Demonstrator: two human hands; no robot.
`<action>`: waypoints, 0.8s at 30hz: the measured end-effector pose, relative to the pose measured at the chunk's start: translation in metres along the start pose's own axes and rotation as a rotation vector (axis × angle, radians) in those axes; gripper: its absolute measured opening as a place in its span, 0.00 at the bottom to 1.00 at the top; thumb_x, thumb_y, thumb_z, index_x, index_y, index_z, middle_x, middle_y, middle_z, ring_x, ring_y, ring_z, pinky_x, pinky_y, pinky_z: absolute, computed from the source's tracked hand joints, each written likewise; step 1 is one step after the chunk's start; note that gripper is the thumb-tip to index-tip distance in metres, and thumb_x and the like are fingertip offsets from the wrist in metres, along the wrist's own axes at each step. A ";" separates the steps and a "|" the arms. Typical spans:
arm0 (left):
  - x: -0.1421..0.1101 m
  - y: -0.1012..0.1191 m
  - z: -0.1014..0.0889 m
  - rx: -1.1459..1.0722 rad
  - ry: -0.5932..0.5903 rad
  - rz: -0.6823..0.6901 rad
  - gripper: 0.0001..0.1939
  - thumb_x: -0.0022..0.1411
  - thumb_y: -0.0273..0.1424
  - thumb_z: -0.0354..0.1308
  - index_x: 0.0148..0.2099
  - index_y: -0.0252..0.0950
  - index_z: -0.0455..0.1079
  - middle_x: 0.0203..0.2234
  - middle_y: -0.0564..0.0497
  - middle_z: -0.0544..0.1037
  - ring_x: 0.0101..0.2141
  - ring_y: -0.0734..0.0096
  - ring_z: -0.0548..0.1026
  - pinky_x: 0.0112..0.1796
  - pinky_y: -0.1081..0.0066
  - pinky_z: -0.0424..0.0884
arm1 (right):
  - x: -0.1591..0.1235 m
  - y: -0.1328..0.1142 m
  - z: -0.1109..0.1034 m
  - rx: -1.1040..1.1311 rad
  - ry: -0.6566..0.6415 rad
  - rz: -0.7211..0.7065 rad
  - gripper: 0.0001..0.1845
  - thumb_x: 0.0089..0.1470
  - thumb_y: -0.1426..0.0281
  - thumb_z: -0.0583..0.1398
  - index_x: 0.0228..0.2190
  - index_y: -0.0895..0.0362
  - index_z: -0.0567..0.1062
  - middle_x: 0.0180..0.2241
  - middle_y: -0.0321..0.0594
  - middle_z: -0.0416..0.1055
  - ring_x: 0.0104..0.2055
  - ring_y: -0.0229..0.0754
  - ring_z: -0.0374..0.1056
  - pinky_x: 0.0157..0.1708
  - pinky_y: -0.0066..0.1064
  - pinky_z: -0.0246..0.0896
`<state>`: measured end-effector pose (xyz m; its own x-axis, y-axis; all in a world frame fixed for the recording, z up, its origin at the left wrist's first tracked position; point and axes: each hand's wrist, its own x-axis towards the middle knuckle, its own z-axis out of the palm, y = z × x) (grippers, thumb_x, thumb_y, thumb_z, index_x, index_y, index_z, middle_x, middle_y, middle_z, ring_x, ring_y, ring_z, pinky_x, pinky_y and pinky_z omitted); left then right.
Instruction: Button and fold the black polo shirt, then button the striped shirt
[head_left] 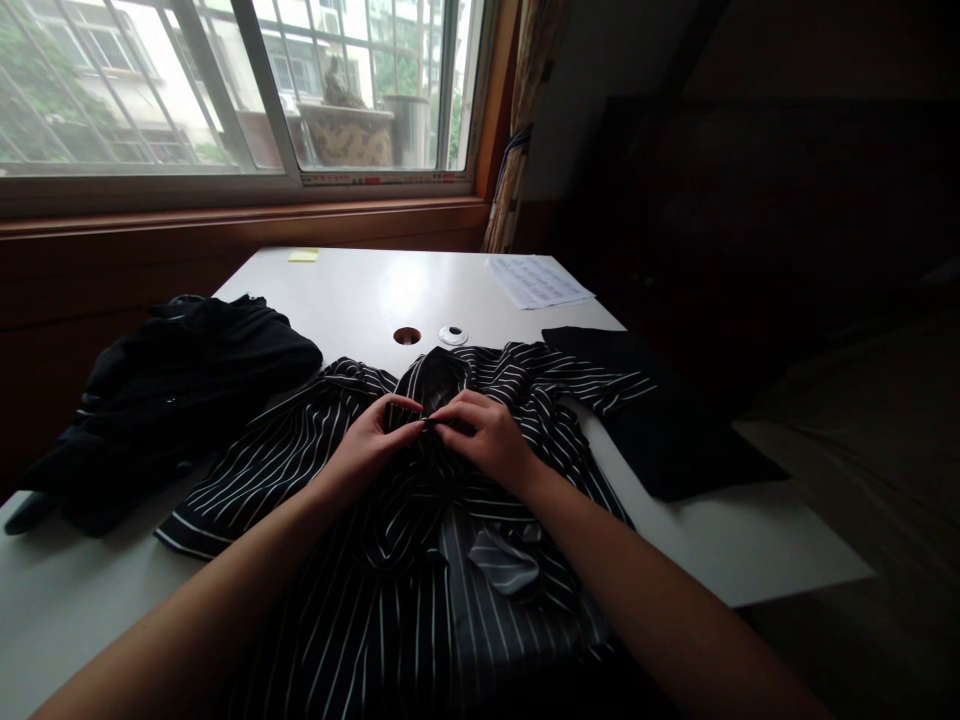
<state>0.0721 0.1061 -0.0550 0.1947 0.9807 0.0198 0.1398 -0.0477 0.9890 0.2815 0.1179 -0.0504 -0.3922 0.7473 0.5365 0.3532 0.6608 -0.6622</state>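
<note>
A black shirt with white stripes [285,450] lies spread in front of me, its collar toward the window and its lower part hanging toward me. Near the collar, my left hand [373,432] pinches the front edge of the shirt between thumb and fingers. My right hand [484,435] grips the same spot from the other side, and the fingertips of both hands almost meet. Whether a button sits between them is too small to tell. Below the hands the front falls partly open, showing the greyer inner side of the cloth.
Dark folded clothing [187,380] is heaped on the left of the white table [345,290]. A flat black cloth [675,440] lies at the right edge. Farther back are printed papers [536,281], a yellow note [304,255], a cable hole [407,336] and its round cover [453,335].
</note>
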 end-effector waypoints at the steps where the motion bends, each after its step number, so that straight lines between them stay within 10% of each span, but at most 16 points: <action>1: 0.000 0.000 0.000 0.004 0.006 -0.001 0.21 0.56 0.43 0.65 0.47 0.37 0.72 0.32 0.51 0.77 0.32 0.69 0.74 0.33 0.71 0.69 | 0.000 0.000 0.000 0.002 -0.007 0.001 0.07 0.56 0.71 0.63 0.39 0.53 0.80 0.34 0.38 0.72 0.35 0.38 0.68 0.37 0.31 0.65; 24: -0.008 0.011 0.003 0.171 -0.016 0.156 0.12 0.60 0.38 0.62 0.45 0.39 0.74 0.41 0.51 0.79 0.44 0.64 0.75 0.48 0.67 0.68 | 0.003 0.001 -0.004 0.118 -0.064 0.081 0.07 0.56 0.67 0.64 0.36 0.55 0.82 0.33 0.39 0.74 0.36 0.39 0.70 0.38 0.32 0.65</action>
<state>0.0752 0.0970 -0.0444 0.2422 0.9557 0.1671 0.2687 -0.2316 0.9350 0.2844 0.1207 -0.0474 -0.4210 0.7894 0.4467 0.2850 0.5827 -0.7611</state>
